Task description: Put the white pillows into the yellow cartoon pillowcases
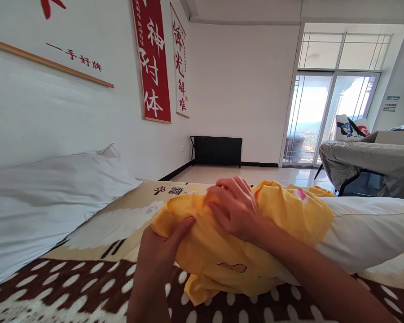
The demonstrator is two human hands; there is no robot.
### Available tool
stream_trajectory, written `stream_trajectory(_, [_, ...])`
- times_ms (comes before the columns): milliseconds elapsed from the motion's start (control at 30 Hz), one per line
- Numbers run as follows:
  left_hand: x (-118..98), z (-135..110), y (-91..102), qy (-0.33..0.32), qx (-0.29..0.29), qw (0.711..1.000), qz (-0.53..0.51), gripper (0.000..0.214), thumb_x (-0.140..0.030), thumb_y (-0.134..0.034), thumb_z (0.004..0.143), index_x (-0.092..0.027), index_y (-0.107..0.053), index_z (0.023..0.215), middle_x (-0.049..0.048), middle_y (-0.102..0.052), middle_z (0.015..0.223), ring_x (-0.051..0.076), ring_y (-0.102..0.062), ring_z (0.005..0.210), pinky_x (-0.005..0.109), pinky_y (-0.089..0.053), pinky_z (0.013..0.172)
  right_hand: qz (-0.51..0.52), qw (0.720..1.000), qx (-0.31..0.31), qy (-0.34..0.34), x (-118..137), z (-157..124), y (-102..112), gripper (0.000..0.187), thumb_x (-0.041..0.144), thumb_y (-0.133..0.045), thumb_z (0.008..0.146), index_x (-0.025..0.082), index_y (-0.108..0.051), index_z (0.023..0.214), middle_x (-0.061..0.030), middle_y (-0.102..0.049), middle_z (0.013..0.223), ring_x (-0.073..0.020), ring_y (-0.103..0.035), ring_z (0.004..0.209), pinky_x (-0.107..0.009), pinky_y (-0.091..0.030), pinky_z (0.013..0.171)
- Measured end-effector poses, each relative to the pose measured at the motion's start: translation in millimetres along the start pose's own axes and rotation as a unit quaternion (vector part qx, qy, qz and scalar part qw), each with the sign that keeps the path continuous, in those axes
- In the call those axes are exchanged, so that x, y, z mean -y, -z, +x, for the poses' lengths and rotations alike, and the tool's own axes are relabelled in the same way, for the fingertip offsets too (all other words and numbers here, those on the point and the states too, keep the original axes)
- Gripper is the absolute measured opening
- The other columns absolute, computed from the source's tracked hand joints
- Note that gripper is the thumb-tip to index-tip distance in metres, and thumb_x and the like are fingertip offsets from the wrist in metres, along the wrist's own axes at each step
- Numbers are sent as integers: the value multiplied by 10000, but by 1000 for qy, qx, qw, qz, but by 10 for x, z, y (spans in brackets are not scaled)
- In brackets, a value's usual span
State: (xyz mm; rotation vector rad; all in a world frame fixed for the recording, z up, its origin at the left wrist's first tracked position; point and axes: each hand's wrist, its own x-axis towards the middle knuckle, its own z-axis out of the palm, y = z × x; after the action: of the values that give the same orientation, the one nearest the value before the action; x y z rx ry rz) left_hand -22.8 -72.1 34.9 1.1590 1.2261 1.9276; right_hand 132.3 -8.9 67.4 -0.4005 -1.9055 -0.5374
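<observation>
A yellow pillowcase (218, 251) with a small outlined shape on its side is bunched over one end of a white pillow (366, 229). The rest of the pillow stretches out bare to the right. My left hand (166, 246) grips the pillowcase's near left end, thumb on top and the other fingers hidden beneath the cloth. Further along the same fabric, my right hand (234, 206) is closed on a gathered fold, its forearm crossing over the pillowcase.
Another white pillow (54, 193) lies at the left by the wall. Beneath everything spreads a brown and cream patterned blanket (97, 287). Beyond are a black folded piece of furniture (218, 150), a covered table (366, 152) and a sliding glass door (313, 107).
</observation>
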Motion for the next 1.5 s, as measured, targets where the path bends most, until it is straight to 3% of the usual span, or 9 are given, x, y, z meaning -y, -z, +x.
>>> stream_trajectory(67, [18,16,42,-18,0,999,28,467,-497,-798,555,-126,-704,823,96,-718,801,249,-661,722,254,-532,546,-27,999,22,-37,-60,23,65,197,267,-512,891,176,-582,1051,-103,-621,1038,-213,-539,951,-380,-386,870])
stream_trajectory(167, [72,48,75,-40,5,998,40,489,-550,-767,582,-124,-694,810,89,-701,752,229,-642,684,242,-513,527,-19,997,57,-55,-179,7,119,118,249,-462,919,189,-544,860,-21,-610,764,-149,-513,688,-334,-390,796])
stream_trajectory(333, [147,85,62,15,88,995,-35,535,-547,-751,623,-123,-685,942,110,-710,827,264,-662,762,290,-540,598,-15,999,-49,-19,-401,-64,82,238,223,-454,923,208,-440,686,35,-452,555,-114,-353,512,-250,-316,542])
stream_trajectory(533, [162,109,-40,12,128,991,-44,605,-569,-716,650,-111,-653,1040,147,-707,936,308,-655,883,341,-542,682,-29,997,-18,-65,-566,-27,21,224,218,-477,901,205,-465,678,-5,-537,668,-145,-446,659,-288,-369,663])
stream_trajectory(667, [164,144,-74,-26,80,996,19,567,-543,-710,671,-121,-642,1044,124,-705,973,294,-649,927,332,-528,751,-54,995,-4,-79,-368,-1,39,128,210,-477,890,193,-543,782,-37,-622,773,-179,-516,768,-348,-376,783])
stream_trajectory(833, [166,132,-137,-35,35,999,-13,548,-516,-734,645,-106,-659,1001,108,-711,918,277,-658,868,308,-532,688,23,991,118,-56,-20,63,7,291,334,-527,890,130,-539,1097,-84,-652,904,-195,-561,853,-369,-381,872])
stream_trajectory(1000, [145,79,-156,-60,-26,998,-25,480,-461,-784,601,-120,-650,911,77,-699,846,234,-653,790,273,-512,651,199,947,233,-102,-62,119,-74,280,341,-511,895,188,-469,664,46,-488,601,-91,-402,559,-220,-334,568])
stream_trajectory(1200, [180,246,63,-50,93,972,-211,493,-626,-611,721,-200,-635,968,59,-703,768,216,-652,727,301,-507,659,284,921,184,-194,-224,93,-112,317,379,-555,852,181,-441,633,63,-364,588,-79,-326,576,-211,-276,537])
stream_trajectory(1500, [546,412,24,-40,210,971,-105,316,-287,-834,527,-137,-723,783,62,-694,695,248,-640,724,294,-516,609,312,906,182,-221,-257,80,-136,297,392,-570,835,179,-470,654,55,-394,615,-87,-350,604,-219,-288,565])
